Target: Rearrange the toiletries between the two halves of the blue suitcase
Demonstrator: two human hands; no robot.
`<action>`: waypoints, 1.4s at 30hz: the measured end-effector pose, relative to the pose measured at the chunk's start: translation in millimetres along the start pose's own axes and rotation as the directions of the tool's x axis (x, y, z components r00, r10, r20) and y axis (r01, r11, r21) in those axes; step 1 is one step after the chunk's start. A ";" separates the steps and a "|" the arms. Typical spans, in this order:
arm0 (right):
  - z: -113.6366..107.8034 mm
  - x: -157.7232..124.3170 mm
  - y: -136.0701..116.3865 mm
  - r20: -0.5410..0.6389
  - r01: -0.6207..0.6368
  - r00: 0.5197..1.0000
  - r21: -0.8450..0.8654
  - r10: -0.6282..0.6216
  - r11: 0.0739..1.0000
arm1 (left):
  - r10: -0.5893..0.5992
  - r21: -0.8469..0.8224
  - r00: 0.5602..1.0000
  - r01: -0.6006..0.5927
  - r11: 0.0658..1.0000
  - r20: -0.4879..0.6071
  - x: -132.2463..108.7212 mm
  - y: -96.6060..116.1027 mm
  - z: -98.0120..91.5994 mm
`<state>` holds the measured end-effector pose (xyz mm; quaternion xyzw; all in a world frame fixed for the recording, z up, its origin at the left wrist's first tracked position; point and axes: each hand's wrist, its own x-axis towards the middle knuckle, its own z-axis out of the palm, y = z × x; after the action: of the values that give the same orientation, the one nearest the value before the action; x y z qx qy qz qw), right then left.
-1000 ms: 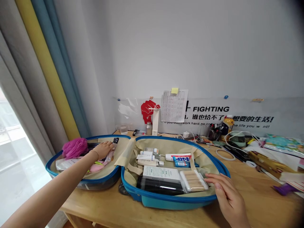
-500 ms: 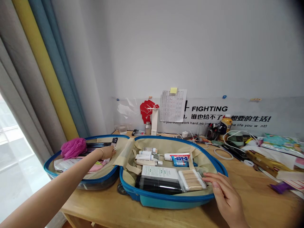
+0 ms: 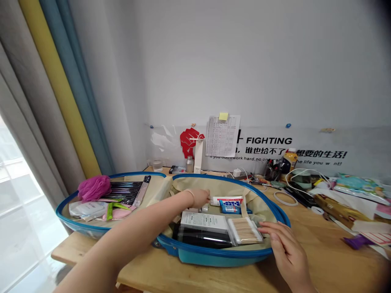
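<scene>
My left hand reaches into the right half of an open blue suitcase, beside a white and red tube. Its fingers point down and away, and their tips are mostly hidden. Under it, the small bottles and tubes are largely covered. My right hand lies at the near right rim with fingers stretched out, the tips close to a pack of cotton swabs. Left of the swabs lie a white box and a black item in clear wrap. A blue packet lies behind them.
In the suitcase's left half are a pink bath puff, a flat pack of dark, thin tools and green-handled items. Right of the case, the wooden table holds a cable, a bottle and wrappers.
My left hand has moved right, from the flat pack in the left half to the small bottles in the right half. My right hand stays at the rim.
</scene>
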<state>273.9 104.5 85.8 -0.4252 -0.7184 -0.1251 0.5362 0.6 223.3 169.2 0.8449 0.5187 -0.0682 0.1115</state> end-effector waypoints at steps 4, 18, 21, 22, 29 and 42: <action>-0.3 0.7 -1.3 0.009 0.029 1.000 -0.012 -0.029 0.999 | 0.052 0.082 0.992 -0.062 0.995 0.112 30.8 29.7 23.9; 0.2 0.9 -0.2 -0.002 0.080 0.997 -0.011 -0.080 0.997 | 0.116 0.098 0.978 -0.134 0.986 0.172 34.2 32.4 25.2; 0.9 0.1 0.9 -0.017 0.093 0.996 -0.003 -0.093 0.996 | 0.155 0.045 0.984 -0.159 0.986 0.088 21.2 26.3 8.3; 0.9 0.1 0.9 -0.015 0.103 0.995 -0.001 -0.103 0.995 | 0.169 0.024 0.985 -0.170 0.985 0.039 14.2 22.2 1.9; 0.3 2.8 -0.1 -0.019 0.140 0.990 -0.005 -0.141 0.990 | 0.094 -0.048 0.951 -0.113 0.992 -0.294 -71.6 -41.8 -16.2; 3.8 0.4 2.2 -0.017 0.123 0.992 -0.011 -0.123 0.992 | -0.591 0.123 0.797 0.603 0.788 -0.124 -187.8 -267.3 17.8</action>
<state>273.0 108.5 84.0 -0.3817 -0.7378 -0.1654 0.5317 -322.7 173.7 163.9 0.6458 0.7560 -0.1067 -0.0029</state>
